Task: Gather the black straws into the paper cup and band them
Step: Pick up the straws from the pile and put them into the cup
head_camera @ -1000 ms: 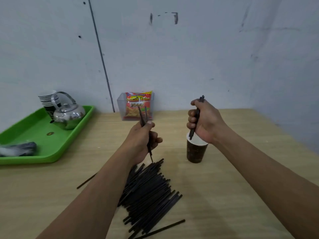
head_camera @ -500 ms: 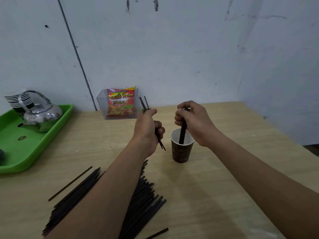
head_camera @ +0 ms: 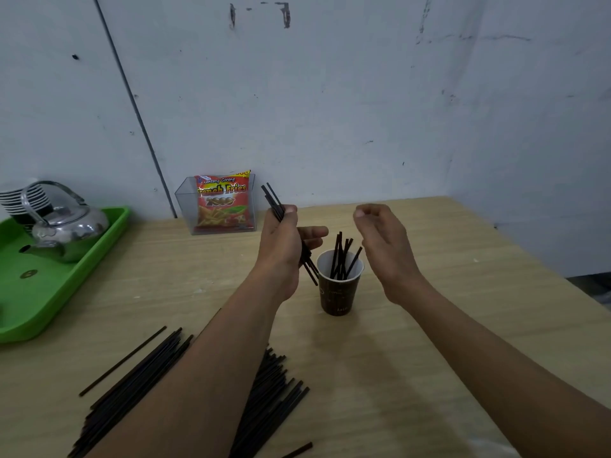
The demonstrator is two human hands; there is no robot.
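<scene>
Black straws (head_camera: 342,259) in paper cup (head_camera: 338,292)

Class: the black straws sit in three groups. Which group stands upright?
The straws in the paper cup stand upright; the left hand grips some slanted, the pile lies flat.

On the tabletop (head_camera: 413,375) the paper cup (head_camera: 339,290) stands near the middle, with several straws (head_camera: 344,259) standing in it and leaning against its rim. The left hand (head_camera: 282,246) is just left of the cup, a few held straws (head_camera: 274,201) slanting through its grip; the right hand (head_camera: 385,246) is just right of the cup and above it. The loose pile of straws (head_camera: 264,408) lies nearer the viewer, left of the cup, partly under the left forearm. Behind the left hand, a clear box (head_camera: 185,201) against the wall holds a snack packet (head_camera: 223,203). At the far left sits a tray (head_camera: 66,285), carrying a kettle (head_camera: 66,229) with stacked cups (head_camera: 13,200) behind it.
</scene>
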